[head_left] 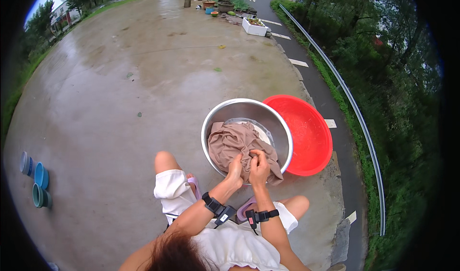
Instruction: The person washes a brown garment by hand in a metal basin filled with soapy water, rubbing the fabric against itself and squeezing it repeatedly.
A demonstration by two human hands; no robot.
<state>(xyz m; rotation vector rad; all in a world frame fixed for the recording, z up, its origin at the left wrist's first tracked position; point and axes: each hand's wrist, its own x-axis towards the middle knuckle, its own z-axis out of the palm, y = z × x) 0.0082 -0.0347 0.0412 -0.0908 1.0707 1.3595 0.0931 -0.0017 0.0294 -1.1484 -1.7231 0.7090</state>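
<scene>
A wide stainless steel basin (247, 107) stands on the concrete in front of me, with a bunched brown cloth (230, 138) in it. Clear water with some white showing beneath it (265, 134) lies beside the cloth. My left hand (235, 169) grips the cloth near the basin's front rim, its fingers mostly hidden in the folds. Close by on the right, my right hand (259, 167) pinches a gathered fold with curled fingers. One end of the cloth hangs over the basin's front right rim.
A red plastic basin (309, 138) sits behind and right of the steel one, touching or overlapped by it. Several small tubs, including a blue one (41, 176), stand far left. A white planter box (254, 27) is at the back. Beyond the slab's broken edge runs a road with a guardrail (354, 102).
</scene>
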